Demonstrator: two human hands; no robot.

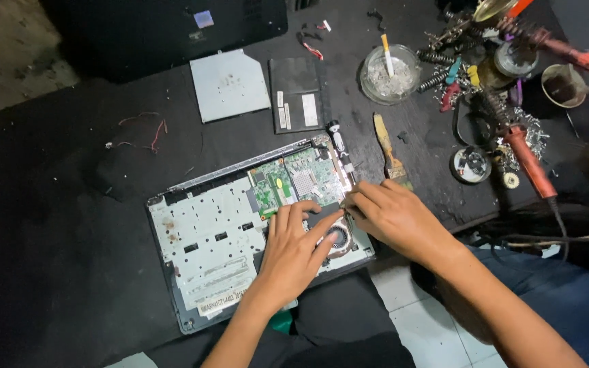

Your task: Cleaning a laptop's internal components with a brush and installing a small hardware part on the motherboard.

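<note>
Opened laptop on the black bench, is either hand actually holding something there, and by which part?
Nothing is lifted. The left hand rests flat beside the round cooling fan of the opened grey laptop; the right hand fingers pinch at its edge, what they grip is hidden.

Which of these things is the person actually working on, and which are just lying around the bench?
In use:
- opened laptop base
- green circuit board
- cooling fan, under the left hand
- right hand, at the board's edge

Lying about:
- paintbrush
- glass ashtray
- optical drive
- black cover panel
- soldering iron
- loose wires
</note>
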